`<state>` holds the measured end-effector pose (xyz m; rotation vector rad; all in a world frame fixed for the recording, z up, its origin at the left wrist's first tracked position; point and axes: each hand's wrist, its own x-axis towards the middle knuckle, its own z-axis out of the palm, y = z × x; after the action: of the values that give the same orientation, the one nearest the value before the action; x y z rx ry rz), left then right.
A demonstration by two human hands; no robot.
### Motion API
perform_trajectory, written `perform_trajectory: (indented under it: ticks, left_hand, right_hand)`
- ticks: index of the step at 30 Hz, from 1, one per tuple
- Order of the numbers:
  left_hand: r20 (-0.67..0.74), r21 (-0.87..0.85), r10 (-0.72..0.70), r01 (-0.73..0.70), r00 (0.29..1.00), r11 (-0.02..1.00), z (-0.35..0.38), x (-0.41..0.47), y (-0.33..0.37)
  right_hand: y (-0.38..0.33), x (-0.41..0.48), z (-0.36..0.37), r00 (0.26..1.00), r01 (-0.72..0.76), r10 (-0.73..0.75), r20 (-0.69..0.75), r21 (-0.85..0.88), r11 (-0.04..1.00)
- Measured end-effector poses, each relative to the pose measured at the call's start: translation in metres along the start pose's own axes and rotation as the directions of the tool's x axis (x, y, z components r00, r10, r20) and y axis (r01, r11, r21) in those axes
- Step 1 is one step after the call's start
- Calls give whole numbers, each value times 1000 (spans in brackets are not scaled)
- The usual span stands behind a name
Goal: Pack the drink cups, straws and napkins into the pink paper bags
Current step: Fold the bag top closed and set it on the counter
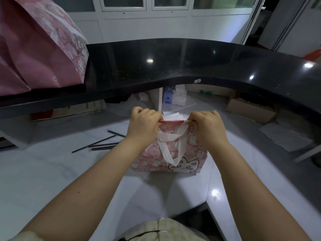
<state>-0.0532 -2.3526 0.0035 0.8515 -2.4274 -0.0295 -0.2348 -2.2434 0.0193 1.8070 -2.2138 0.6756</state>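
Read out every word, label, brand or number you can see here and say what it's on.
No text here is legible.
On the small pink bag: cat drawing and printed tags, lettering too small to read.
On the large pink bag on the black counter: print too blurred.
On the tissue pack under the counter: round blue logo, unreadable.
On the cardboard box at left: marks too blurred.

One wide-angle view is taken from the person's head and is directed forward and down over the white counter. The left hand and right hand, gripping the pink paper bag, are seen close at mid-frame, and the black ledge is seen beyond.
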Motion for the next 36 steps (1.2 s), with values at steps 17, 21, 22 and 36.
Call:
perform_trajectory:
  ticks: [17, 21, 22, 36]
  left_hand:
    - [32, -153, -102, 105, 994, 983, -14, -7, -39]
    - [95, -332, -148, 172, 984, 927, -20, -19, -55]
    - [132, -427, -172, 212, 976, 879, -24, -24, -60]
    - [9, -509, -330, 288, 944, 811, -5, -21, -61]
  right_hand:
    - [24, -13, 11, 984, -91, 111, -140, 144, 985]
    - [33, -25, 11, 977, -104, 143, -160, 235, 967]
    - [38, -28, 10, 977, -144, 182, -115, 280, 949]
    - [46, -20, 21, 901, -288, 382, -206, 373, 882]
